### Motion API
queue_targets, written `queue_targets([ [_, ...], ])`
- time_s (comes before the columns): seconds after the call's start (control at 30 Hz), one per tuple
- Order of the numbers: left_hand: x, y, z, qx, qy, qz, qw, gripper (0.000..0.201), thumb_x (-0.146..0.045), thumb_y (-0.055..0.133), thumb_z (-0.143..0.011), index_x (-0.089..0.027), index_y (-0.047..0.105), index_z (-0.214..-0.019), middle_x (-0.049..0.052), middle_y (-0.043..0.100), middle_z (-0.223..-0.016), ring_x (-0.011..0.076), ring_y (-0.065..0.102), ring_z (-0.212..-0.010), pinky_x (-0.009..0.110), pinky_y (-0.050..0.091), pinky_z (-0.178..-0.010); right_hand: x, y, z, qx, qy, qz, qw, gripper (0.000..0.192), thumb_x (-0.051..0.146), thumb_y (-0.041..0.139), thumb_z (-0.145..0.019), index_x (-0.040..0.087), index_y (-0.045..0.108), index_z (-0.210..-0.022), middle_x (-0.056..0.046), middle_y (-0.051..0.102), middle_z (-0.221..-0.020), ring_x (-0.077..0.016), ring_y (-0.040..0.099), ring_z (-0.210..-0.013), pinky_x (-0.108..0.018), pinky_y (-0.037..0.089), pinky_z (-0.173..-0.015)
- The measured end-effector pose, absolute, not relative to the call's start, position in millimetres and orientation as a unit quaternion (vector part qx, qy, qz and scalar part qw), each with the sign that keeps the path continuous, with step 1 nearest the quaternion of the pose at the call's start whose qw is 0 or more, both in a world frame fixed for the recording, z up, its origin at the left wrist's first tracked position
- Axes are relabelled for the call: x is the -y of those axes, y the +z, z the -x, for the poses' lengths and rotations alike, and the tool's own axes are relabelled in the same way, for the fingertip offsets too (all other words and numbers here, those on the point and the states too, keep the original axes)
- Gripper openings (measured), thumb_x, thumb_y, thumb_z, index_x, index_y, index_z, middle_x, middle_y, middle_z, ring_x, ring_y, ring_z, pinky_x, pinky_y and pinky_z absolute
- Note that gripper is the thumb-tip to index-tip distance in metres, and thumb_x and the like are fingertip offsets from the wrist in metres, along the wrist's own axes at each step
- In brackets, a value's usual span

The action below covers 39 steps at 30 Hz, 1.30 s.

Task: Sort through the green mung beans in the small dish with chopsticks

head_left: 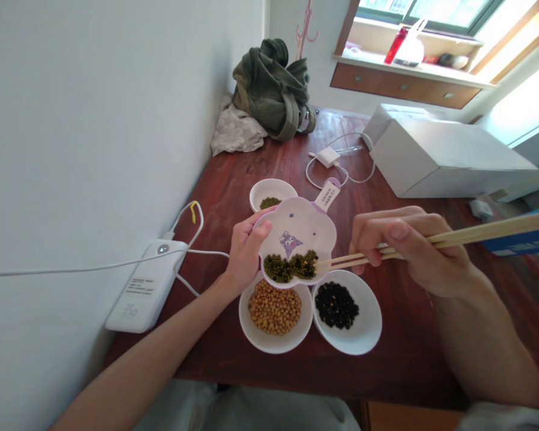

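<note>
At the far left a white power unit (146, 286) lies on the worktop (404, 353) against the wall, its cable running off the picture's left edge. Just right of it the left hand (245, 251) grips the flower-shaped dish (296, 236), fingers curled under the dish's left rim and thumb on top; the fingertips are hidden beneath it. The dish is held tilted above the worktop, with green beans (290, 266) heaped at its lower edge. Beyond the fingers, a small bowl (272, 193) of green beans is partly covered by the dish. Below the fingers sit a bowl of yellow beans (275, 311) and, beside it, a bowl of black beans (347, 308). The right hand (408, 245) pinches chopsticks (453, 238), fingers closed around them, tips touching the green heap; whether they grip a bean is too small to tell. Their far ends leave the right edge.
</note>
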State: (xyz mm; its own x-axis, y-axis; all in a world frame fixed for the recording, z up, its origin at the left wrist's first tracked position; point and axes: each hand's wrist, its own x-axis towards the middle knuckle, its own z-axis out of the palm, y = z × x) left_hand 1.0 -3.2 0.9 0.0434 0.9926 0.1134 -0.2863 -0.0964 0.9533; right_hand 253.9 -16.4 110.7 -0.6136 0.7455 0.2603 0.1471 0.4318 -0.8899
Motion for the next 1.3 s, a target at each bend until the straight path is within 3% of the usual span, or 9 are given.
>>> queue_targets([
  [0.07, 3, 2, -2, -0.377, 0.581, -0.462, 0.554, 0.04, -0.041, 0.068, -0.092, -0.017, 0.079, -0.122, 0.006, 0.077, -0.09, 0.0153, 0.061, -0.072, 0.024, 0.048, -0.064, 23, 111, -247, 0.763, 0.481, 0.257, 0.347, 0.052, 0.05, 0.041, -0.109, 0.019, 0.061, -0.072, -0.008, 0.067, -0.073, -0.0189, 0.065, -0.067, -0.033, 0.047, -0.061],
  [0.2, 4, 3, -2, -0.383, 0.578, -0.459, 0.556, 0.04, -0.042, 0.068, -0.091, -0.018, 0.079, -0.122, 0.005, 0.076, -0.089, 0.016, 0.061, -0.072, 0.025, 0.049, -0.063, 33, 111, -237, 0.761, 0.537, 0.208, 0.298, 0.052, 0.058, 0.044, -0.106, 0.019, 0.064, -0.077, -0.009, 0.068, -0.077, -0.0201, 0.063, -0.069, -0.034, 0.047, -0.064],
  [0.37, 3, 1, -2, -0.367, 0.586, -0.464, 0.554, 0.038, -0.039, 0.068, -0.092, -0.017, 0.079, -0.122, 0.005, 0.076, -0.09, 0.0147, 0.06, -0.072, 0.023, 0.048, -0.064, 23, 111, -247, 0.783, 0.454, 0.266, 0.33, 0.05, 0.051, 0.04, -0.109, 0.019, 0.061, -0.077, -0.008, 0.066, -0.078, -0.0184, 0.061, -0.068, -0.034, 0.044, -0.064],
  [0.6, 4, 3, -2, -0.365, 0.583, -0.466, 0.557, 0.039, -0.039, 0.067, -0.092, -0.016, 0.079, -0.122, 0.005, 0.075, -0.088, 0.0134, 0.058, -0.071, 0.022, 0.046, -0.062, 8, 104, -244, 0.83, 0.402, 0.281, 0.265, 0.052, 0.049, 0.031, -0.112, 0.019, 0.056, -0.076, -0.003, 0.062, -0.075, -0.0147, 0.06, -0.07, -0.03, 0.043, -0.065],
  [1.3, 3, 2, -2, -0.37, 0.579, -0.462, 0.56, 0.041, -0.041, 0.066, -0.093, -0.017, 0.078, -0.125, 0.006, 0.076, -0.089, 0.0148, 0.061, -0.072, 0.022, 0.048, -0.063, 10, 108, -244, 0.835, 0.399, 0.293, 0.238, 0.05, 0.045, 0.031, -0.113, 0.02, 0.056, -0.077, -0.003, 0.063, -0.076, -0.0137, 0.059, -0.07, -0.029, 0.045, -0.068],
])
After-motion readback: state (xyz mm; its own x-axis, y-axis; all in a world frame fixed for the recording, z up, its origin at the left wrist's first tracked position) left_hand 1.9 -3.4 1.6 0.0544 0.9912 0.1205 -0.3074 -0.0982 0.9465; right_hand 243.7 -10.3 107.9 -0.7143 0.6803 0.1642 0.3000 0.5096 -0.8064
